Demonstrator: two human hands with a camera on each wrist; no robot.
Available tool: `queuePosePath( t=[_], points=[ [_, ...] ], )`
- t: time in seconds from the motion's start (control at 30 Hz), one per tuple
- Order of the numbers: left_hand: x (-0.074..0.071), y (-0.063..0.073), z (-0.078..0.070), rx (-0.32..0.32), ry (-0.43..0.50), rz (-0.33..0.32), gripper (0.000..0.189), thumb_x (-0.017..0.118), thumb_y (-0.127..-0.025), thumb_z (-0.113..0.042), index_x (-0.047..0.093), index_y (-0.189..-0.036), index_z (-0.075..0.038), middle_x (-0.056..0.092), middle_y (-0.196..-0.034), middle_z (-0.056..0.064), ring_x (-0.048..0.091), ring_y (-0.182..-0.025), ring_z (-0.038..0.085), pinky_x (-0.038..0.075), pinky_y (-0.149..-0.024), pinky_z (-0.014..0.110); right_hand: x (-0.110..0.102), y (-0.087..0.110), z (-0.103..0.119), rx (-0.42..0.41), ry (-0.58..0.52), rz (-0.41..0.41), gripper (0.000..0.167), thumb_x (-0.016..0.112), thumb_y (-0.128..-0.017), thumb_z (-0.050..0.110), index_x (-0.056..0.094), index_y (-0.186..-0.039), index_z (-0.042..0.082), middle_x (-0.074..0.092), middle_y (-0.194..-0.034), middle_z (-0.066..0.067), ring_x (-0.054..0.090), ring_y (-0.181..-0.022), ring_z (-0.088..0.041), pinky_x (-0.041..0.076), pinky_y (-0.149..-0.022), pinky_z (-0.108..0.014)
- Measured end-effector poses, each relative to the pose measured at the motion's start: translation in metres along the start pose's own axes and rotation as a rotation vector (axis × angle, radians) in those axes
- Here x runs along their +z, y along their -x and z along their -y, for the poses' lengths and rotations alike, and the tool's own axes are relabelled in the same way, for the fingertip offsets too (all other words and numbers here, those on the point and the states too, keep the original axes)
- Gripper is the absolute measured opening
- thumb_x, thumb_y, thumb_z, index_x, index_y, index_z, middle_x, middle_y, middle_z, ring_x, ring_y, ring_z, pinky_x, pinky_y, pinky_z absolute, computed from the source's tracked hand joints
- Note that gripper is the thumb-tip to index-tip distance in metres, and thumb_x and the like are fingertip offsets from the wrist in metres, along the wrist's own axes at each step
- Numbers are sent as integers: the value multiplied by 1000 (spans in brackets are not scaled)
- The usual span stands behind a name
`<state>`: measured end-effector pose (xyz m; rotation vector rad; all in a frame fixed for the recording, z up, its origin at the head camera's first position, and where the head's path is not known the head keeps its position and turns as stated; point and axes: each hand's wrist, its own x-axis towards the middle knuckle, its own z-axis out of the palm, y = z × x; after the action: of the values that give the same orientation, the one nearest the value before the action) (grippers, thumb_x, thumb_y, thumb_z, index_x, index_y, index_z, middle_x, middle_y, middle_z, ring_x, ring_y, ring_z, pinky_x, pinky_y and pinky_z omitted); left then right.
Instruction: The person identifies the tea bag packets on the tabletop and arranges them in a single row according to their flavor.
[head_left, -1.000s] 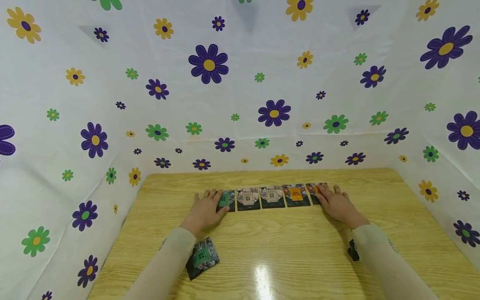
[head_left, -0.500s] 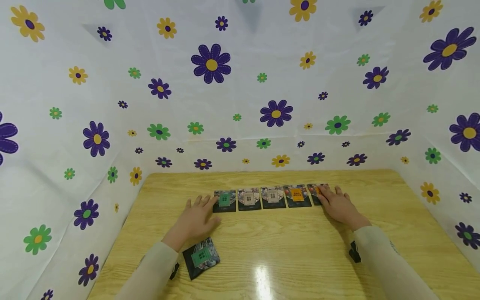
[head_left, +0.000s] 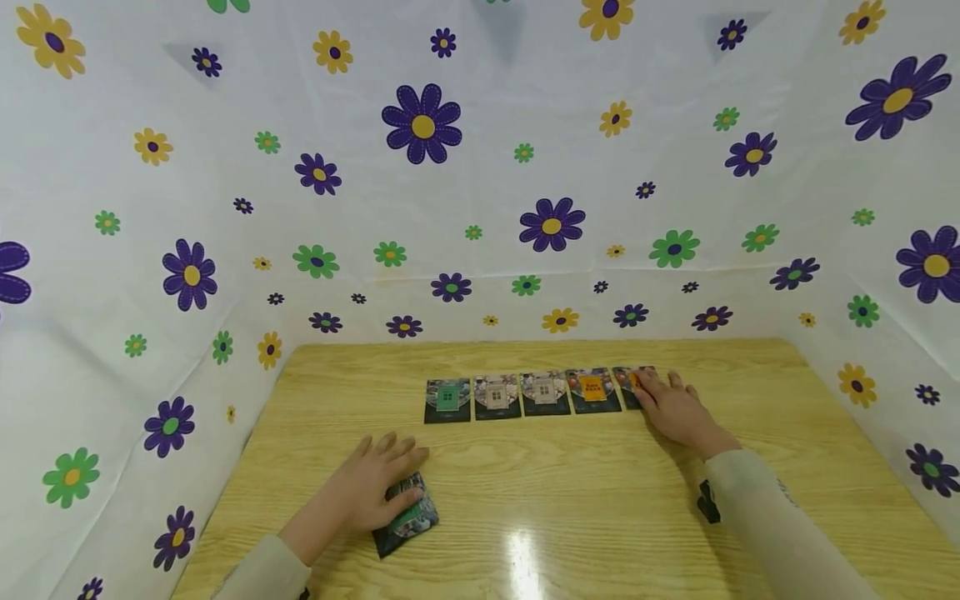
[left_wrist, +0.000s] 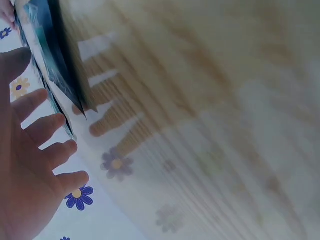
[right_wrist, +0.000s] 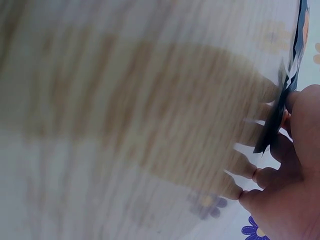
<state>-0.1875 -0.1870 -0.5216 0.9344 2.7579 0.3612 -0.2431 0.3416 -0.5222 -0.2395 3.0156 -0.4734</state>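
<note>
My left hand hovers with spread fingers over a loose dark flat packet with a green label, covering its upper left part. In the left wrist view, the packet lies close by the thumb and fingertips. My right hand rests at the right end of a row, its thumb and index finger over the rightmost packet, hiding much of its orange label. In the right wrist view, that packet's dark edge stands against the fingers, and the other fingertips touch the table.
Along the row toward the left lie an orange-label packet, two pale-label packets, one of them a middle packet, and a green-label packet. The wooden table meets a flower-print cloth at back and sides.
My left hand has left the green-label packet at the row's left end and moved back toward me, over the loose packet. The right hand stays in place.
</note>
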Motion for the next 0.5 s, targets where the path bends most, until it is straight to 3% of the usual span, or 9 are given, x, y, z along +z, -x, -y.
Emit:
queuePosePath(
  t=[0.13, 0.3, 0.5],
  points=[
    [-2, 13, -1, 47, 0, 29, 61, 47, -109, -56, 45, -162, -27, 45, -166, 12, 36, -153, 52, 24, -121, 78, 2, -1, -1, 4, 0, 5, 57, 34, -117, 32, 35, -162, -4, 33, -162, -36, 20, -148, -70, 23, -116, -83],
    [-1, 22, -2, 56, 13, 75, 60, 48, -109, -54, 41, -164, -32, 42, -168, 12, 35, -154, 51, 23, -121, 78, 4, -3, -3, -1, 16, -3, 57, 34, -117, 32, 36, -161, -4, 34, -162, -36, 21, -147, -70, 25, -115, -83],
    [5, 26, -2, 38, -34, 39, 57, 47, -109, -56, 45, -161, -34, 36, -171, 14, 30, -158, 46, 24, -124, 74, 3, -1, -1, -6, 11, -7, 57, 35, -117, 31, 37, -161, -4, 35, -161, -36, 22, -147, -70, 26, -114, -84]
  ],
)
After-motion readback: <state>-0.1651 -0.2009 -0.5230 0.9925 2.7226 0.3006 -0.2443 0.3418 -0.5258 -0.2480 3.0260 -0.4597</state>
